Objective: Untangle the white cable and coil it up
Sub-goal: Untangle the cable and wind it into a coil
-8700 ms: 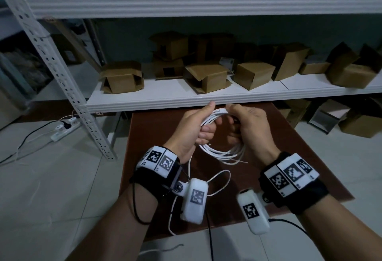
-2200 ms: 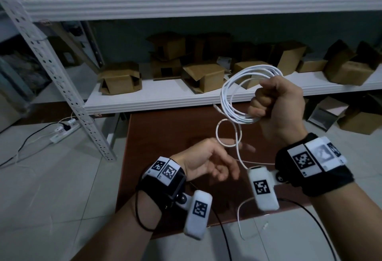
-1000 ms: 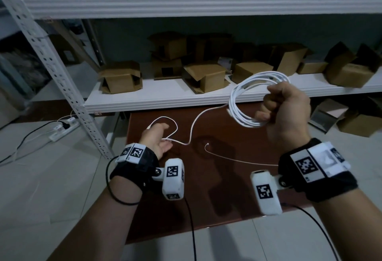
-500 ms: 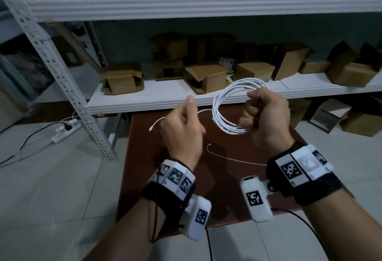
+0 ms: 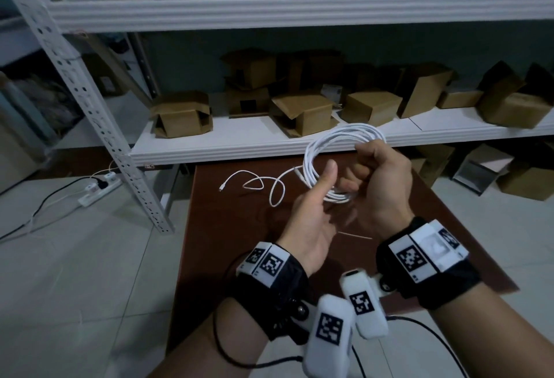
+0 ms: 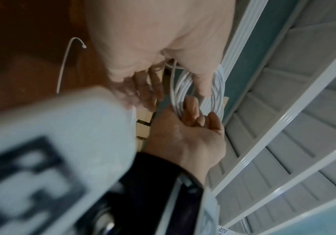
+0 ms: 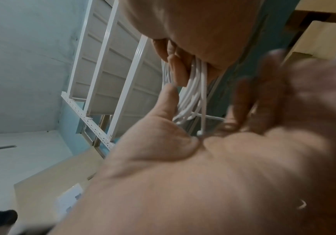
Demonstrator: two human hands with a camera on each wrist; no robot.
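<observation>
The room is dim and bluish, with soft, even light and only weak shadows on the brown table [image 5: 236, 246]. The head view bends straight lines near its edges. Both wrist views are blurred close to the lens, and slightly grainy.

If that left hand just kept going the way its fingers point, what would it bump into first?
Most likely the white cable coil gripped by the right hand. The left hand, open with thumb up, is already right beside the loops, though exact depth is hard to judge.
</observation>
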